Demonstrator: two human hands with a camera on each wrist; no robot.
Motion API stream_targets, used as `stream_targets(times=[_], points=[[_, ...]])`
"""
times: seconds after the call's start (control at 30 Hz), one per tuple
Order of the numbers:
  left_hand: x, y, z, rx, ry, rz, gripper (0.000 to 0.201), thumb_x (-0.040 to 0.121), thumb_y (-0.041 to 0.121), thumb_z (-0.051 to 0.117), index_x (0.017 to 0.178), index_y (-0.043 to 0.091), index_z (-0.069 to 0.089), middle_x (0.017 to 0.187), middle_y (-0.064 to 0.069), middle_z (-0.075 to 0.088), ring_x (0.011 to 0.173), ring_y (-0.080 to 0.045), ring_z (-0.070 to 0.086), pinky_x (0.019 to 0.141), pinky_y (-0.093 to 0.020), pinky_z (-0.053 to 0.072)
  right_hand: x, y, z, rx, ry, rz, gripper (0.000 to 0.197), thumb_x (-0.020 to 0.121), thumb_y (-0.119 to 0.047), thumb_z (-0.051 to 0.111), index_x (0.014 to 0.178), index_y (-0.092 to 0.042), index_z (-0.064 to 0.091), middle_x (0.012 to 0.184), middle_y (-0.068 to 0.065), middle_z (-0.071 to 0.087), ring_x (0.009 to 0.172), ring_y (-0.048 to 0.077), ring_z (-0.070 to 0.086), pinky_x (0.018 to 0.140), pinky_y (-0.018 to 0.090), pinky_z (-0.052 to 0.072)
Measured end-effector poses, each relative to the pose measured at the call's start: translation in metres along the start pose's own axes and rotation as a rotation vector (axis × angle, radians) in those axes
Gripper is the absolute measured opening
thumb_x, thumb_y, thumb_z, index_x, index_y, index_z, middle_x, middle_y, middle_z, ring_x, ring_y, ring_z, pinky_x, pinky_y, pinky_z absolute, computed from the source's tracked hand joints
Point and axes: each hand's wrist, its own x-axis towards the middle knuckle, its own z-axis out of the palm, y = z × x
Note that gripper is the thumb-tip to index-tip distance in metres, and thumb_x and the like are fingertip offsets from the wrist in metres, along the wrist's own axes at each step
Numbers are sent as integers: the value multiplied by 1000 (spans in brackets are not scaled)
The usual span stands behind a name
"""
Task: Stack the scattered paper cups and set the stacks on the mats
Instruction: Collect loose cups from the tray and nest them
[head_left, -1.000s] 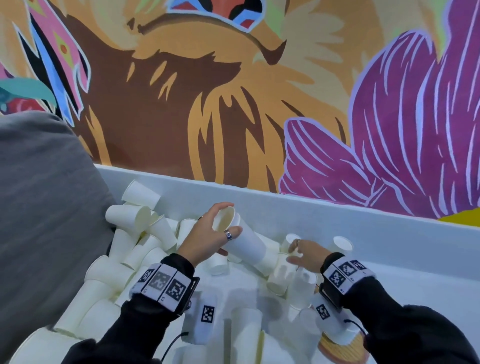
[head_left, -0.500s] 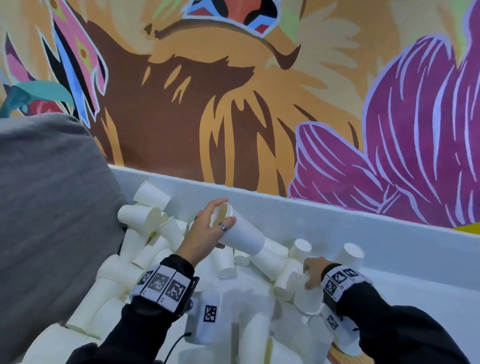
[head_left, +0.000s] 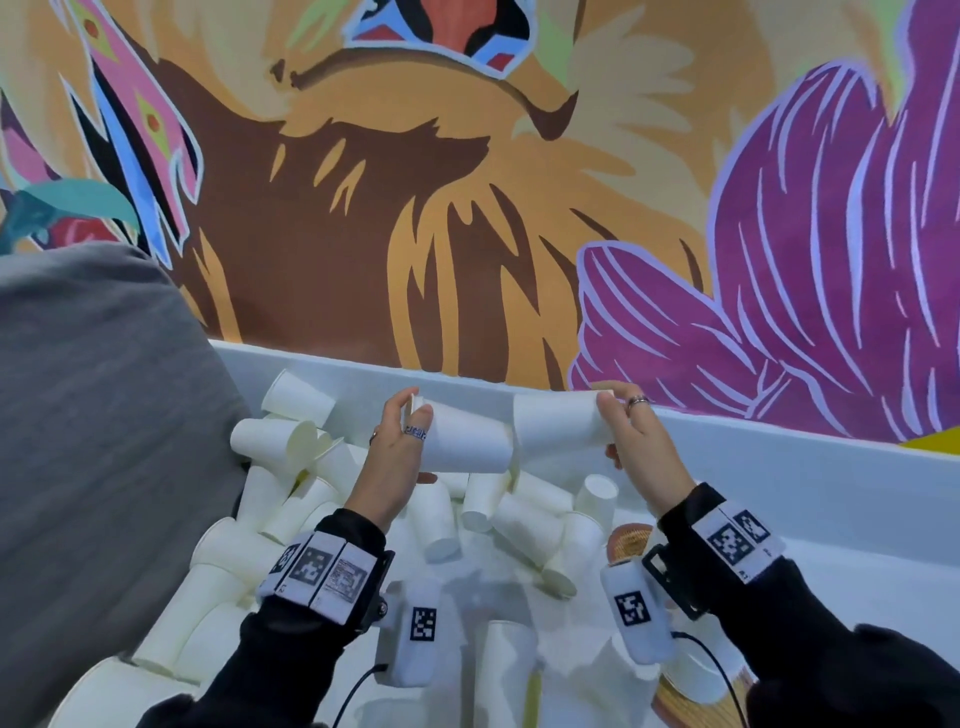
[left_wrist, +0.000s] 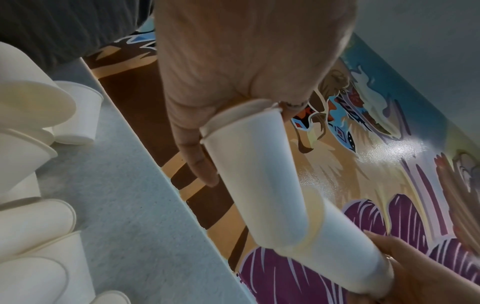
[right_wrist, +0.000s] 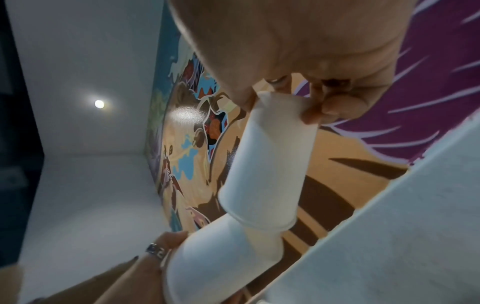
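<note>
Left hand grip clamped round the rim end of one paper cup; right hand grip pinching the base end of a second cup. Both held level above the tabletop, first cup's base entering the second's mouth. Below, a pile of loose cups, too many to count. Woven mat partly hidden. Grey cushion crowding left; raised white edge behind; open room right.
</note>
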Motion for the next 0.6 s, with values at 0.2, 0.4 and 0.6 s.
stream_targets(times=[0.2,0.4,0.6], points=[[-8,5,5,-111,-59,-13,28,100,38,33,127,37,37,134,-6,41,116,-26,47,89,-42,52,-8,-3,22,84,-158,74,29,101,-31,32,120,-17,48,90,0,47,69,15,45,58,24,38],[-14,8,15,-138,-152,-17,41,93,38,50,131,35,35,124,-2,44,108,-22,54,82,-39,57,-12,-5,33,152,-354,89,33,101,-33,31,127,-21,48,99,3,57,71,12,60,63,28,48],[-9,4,8,-99,-44,47,41,90,27,60,127,29,43,109,10,50,95,-6,54,74,-32,56,14,32,17,-25,-217,265,34,100,-32,36,131,-20,43,123,2,54,89,21,59,67,27,45]])
